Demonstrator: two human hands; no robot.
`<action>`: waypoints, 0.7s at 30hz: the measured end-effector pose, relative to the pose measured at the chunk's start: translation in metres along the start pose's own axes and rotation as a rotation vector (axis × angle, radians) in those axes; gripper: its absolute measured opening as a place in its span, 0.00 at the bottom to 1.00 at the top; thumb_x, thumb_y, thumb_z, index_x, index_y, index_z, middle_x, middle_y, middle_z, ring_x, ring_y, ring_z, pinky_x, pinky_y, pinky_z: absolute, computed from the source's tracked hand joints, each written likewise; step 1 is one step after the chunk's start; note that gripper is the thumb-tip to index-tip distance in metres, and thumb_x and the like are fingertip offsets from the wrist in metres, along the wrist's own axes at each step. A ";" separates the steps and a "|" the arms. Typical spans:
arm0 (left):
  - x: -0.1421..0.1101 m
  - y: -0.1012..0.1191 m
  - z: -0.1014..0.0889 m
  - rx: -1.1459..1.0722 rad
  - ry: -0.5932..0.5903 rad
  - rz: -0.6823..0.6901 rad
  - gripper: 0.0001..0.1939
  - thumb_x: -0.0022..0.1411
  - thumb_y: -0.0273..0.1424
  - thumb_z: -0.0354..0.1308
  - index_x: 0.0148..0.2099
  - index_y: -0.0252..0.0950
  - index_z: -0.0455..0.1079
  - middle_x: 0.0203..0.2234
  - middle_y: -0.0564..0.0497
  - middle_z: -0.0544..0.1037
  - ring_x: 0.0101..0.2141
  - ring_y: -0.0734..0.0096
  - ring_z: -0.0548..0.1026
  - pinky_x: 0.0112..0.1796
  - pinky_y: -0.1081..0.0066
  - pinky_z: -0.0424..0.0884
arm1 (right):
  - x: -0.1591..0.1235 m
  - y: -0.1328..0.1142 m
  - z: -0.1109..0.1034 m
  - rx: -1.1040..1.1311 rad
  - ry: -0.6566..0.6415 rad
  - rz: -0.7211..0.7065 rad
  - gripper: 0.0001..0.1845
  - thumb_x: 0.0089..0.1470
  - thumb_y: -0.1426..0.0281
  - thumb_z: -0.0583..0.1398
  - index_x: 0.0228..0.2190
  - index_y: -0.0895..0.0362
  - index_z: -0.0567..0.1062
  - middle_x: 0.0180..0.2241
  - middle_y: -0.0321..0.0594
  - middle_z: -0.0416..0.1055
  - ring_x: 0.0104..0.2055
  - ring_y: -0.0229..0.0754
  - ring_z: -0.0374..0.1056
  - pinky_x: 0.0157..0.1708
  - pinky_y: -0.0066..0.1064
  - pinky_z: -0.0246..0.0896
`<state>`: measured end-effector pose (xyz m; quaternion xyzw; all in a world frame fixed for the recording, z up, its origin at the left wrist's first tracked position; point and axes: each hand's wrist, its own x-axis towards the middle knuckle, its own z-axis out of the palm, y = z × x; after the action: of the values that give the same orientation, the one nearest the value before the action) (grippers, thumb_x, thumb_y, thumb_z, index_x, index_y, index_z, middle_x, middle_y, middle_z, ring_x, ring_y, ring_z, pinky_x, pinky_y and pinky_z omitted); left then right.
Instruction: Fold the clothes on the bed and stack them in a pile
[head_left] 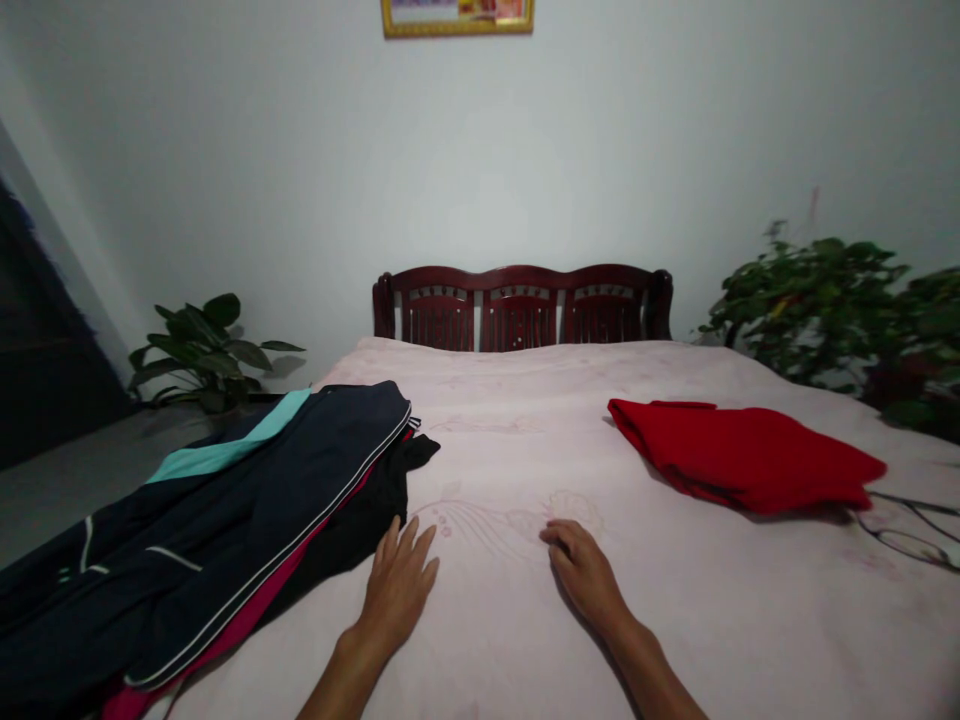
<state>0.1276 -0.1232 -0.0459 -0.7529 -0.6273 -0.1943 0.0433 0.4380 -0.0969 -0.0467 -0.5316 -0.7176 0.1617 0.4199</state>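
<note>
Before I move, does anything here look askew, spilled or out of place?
Eyeglasses lie open on the bedspread beside the red garment, an odd, easily crushed spot. The black garment juts unevenly from under the navy garment. No spill shows.

Pale, bare wall [525,160] — dark red carved headboard [519,308] below — grey floor [45,430] at left.

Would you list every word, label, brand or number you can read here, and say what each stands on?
No words, labels, brands, numbers or signs can be read.
Navy garment: a tiny mark, too small to read.
Framed picture: cut off, no text legible.
</note>
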 end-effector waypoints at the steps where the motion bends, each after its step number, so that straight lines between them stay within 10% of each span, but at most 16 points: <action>1: -0.002 -0.001 0.000 0.000 0.024 -0.004 0.22 0.67 0.34 0.48 0.60 0.38 0.70 0.60 0.43 0.71 0.64 0.48 0.60 0.60 0.49 0.60 | 0.001 0.000 0.000 0.005 -0.006 0.008 0.13 0.53 0.70 0.53 0.35 0.52 0.76 0.44 0.44 0.74 0.51 0.50 0.67 0.55 0.47 0.61; 8: 0.040 0.002 -0.035 0.013 0.168 -0.013 0.19 0.68 0.29 0.46 0.56 0.41 0.72 0.57 0.44 0.73 0.58 0.55 0.67 0.56 0.55 0.63 | 0.009 0.003 0.002 0.002 -0.025 0.043 0.13 0.53 0.70 0.52 0.36 0.52 0.75 0.41 0.43 0.74 0.48 0.48 0.68 0.52 0.44 0.62; 14: 0.133 -0.022 -0.044 0.167 -0.066 -0.375 0.28 0.65 0.39 0.52 0.64 0.30 0.61 0.58 0.32 0.69 0.54 0.49 0.71 0.50 0.57 0.69 | 0.014 0.001 0.004 -0.033 -0.018 0.097 0.13 0.53 0.69 0.51 0.34 0.54 0.76 0.40 0.42 0.74 0.47 0.46 0.69 0.50 0.39 0.62; 21: 0.156 -0.022 -0.037 0.107 -0.182 -0.292 0.13 0.65 0.30 0.51 0.44 0.30 0.75 0.41 0.35 0.80 0.43 0.53 0.79 0.42 0.62 0.71 | 0.015 0.003 0.004 -0.019 -0.016 0.112 0.14 0.53 0.69 0.52 0.35 0.53 0.76 0.40 0.41 0.74 0.47 0.46 0.69 0.50 0.38 0.61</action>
<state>0.1190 0.0152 0.0382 -0.6647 -0.7409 -0.0959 -0.0021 0.4361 -0.0815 -0.0449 -0.5735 -0.6916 0.1821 0.3995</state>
